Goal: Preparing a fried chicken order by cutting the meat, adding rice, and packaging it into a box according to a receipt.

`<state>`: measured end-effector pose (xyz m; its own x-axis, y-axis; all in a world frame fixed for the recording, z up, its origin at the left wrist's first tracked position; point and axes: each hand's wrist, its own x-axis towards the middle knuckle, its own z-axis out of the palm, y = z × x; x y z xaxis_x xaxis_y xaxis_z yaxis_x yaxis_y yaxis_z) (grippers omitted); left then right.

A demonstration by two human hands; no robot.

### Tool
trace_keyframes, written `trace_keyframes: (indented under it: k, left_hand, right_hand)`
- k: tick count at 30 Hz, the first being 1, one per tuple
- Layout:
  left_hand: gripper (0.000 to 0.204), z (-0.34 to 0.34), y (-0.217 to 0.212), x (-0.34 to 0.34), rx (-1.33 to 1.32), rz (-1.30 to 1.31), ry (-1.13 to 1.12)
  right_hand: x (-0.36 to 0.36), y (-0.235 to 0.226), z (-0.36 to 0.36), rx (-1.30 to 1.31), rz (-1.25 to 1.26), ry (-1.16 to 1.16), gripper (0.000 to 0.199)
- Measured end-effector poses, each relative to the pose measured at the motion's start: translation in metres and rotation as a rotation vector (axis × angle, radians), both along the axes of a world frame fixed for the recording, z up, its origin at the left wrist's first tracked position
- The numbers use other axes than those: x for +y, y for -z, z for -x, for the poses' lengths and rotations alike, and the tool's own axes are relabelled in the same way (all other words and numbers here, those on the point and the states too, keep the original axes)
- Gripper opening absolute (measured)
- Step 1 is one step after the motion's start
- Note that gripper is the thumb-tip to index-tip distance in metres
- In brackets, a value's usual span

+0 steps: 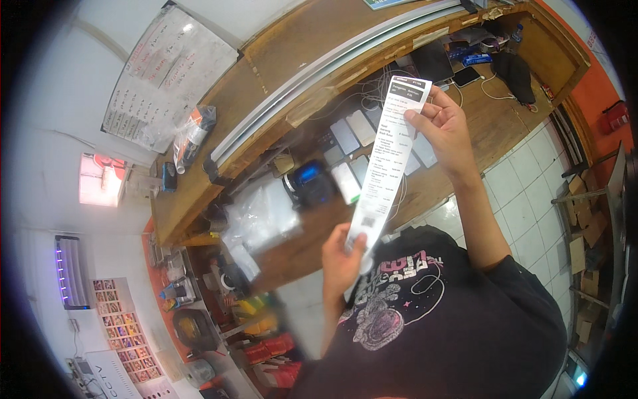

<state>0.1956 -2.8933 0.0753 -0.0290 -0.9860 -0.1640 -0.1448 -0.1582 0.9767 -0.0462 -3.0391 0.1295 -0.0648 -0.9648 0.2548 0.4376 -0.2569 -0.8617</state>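
I hold a long white printed paper slip (pixel 389 156) stretched out in front of my chest, over a wooden counter (pixel 492 126). My right hand (pixel 446 128) pinches its upper end between thumb and fingers. My left hand (pixel 342 256) grips its lower end, with the thumb across the paper. The slip hangs taut between both hands, printed side toward me.
Beneath the slip lie several phones (pixel 352 133) and cables. A small black printer with a blue light (pixel 311 183) and clear plastic bags (pixel 262 213) sit to the left. A whiteboard (pixel 169 73) hangs further left. A black cap (pixel 515 73) and a charging phone (pixel 467 76) lie at the counter's far end.
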Motion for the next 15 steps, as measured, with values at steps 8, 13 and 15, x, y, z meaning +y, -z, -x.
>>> trace_keyframes:
  k: [8,13,15]
  left_hand:
    - [0.016,0.008,-0.007,-0.001,0.007,0.005,-0.038]
    - [0.015,0.006,-0.011,-0.008,0.009,-0.017,-0.077]
    - [0.015,0.004,-0.011,-0.01,-0.003,-0.032,-0.08]
  right_hand:
    - [-0.01,0.01,0.005,-0.003,-0.014,-0.021,0.034]
    - [-0.024,0.018,0.001,-0.025,-0.033,-0.027,0.034]
    - [-0.029,0.022,0.002,0.016,-0.072,-0.012,0.033]
